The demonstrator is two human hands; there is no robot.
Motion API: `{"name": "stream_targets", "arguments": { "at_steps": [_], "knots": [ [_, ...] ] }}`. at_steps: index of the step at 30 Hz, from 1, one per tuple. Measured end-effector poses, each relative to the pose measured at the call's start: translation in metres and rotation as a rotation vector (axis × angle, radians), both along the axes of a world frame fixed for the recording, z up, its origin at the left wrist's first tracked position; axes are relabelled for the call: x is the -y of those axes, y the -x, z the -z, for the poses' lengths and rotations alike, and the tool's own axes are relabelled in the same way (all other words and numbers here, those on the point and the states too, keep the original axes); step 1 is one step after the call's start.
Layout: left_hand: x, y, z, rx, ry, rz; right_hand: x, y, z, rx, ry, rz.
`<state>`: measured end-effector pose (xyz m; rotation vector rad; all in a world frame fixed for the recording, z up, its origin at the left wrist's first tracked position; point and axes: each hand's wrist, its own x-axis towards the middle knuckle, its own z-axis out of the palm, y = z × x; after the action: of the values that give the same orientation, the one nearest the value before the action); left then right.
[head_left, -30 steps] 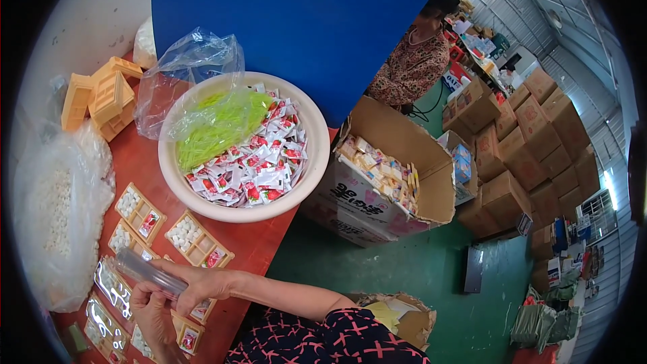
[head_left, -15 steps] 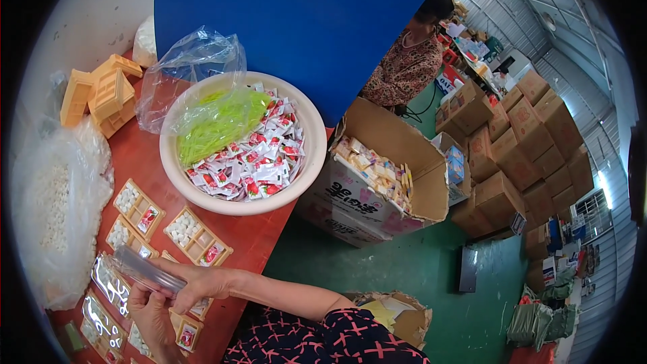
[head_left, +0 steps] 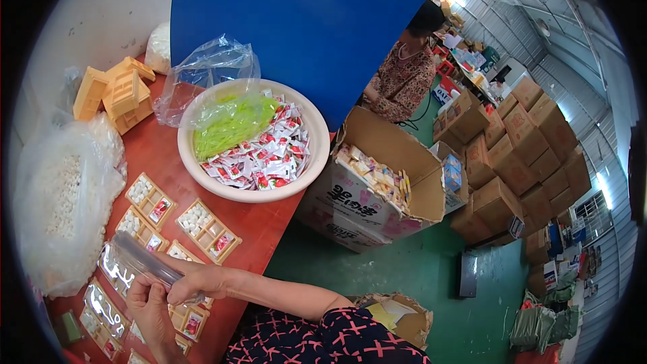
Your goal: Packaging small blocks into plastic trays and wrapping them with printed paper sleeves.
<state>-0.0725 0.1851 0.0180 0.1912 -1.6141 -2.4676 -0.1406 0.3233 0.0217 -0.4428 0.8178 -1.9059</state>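
My right hand (head_left: 195,279) is closed around a bundle of clear plastic bags (head_left: 145,257), which slants over the red table. Thumb and fingers of my left hand (head_left: 152,313) pinch the lower edge of the same bundle, beside the right thumb. Beneath and around my hands lie small tan compartment trays, such as this tray (head_left: 209,229), holding white pellets and a red-and-white sachet. Glossy clear film covers a tray (head_left: 102,313) left of my left hand. Parts of the nearest trays are hidden by my hands.
Beyond the trays stands a white basin (head_left: 191,178) of strawberry-printed sachets and green strips. A bag of white pellets (head_left: 67,205) lies at left, near stacked empty trays (head_left: 125,98). An open carton (head_left: 428,192) stands right of the table; a person (head_left: 402,74) sits behind it.
The view has shifted slightly, so the table things appear farther right. Both hands keep hold of the plastic bags, with the left fingertips a little farther along the edge.
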Motion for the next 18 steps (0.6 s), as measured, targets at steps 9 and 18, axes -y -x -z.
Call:
{"name": "stream_targets", "arguments": {
  "at_steps": [9, 18],
  "knots": [
    [-0.015, 0.002, -0.010, -0.025, -0.008, 0.023, -0.014, -0.001, -0.015, 0.026, 0.029, -0.001],
    [-0.024, 0.001, -0.024, 0.062, 0.069, 0.066, -0.016, -0.003, -0.005, 0.007, 0.009, 0.026]
  ]
}}
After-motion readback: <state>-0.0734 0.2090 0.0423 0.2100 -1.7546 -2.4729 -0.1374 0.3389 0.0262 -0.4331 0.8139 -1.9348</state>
